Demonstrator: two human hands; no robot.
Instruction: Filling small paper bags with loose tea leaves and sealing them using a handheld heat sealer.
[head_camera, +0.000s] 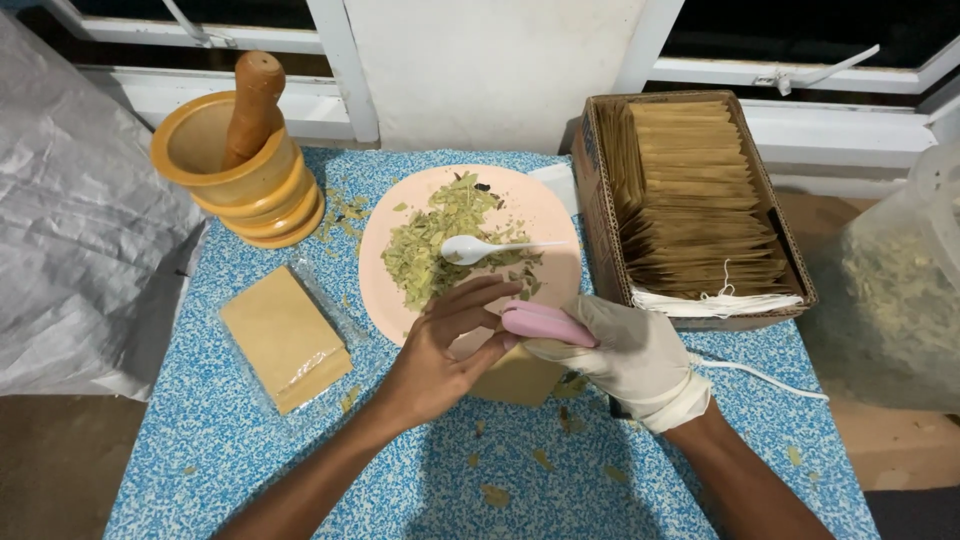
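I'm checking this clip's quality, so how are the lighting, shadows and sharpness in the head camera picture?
Head view: even indoor light, dark window panes above; soft shadows under the left hand and gloved right hand; mild glare on the white spoon and the plastic wrap round the brown packet stack; focus sharp throughout, edges slightly bowed.

You are at a small home workbench for packing dried herbs, set against a white wall under window frames. The table has a blue speckled cover with leaf crumbs on it. You see a wooden mortar with pestle, a pink plate of crushed green leaves with a white spoon, a cardboard box full of brown paper sachets, and a plastic-wrapped stack of them.
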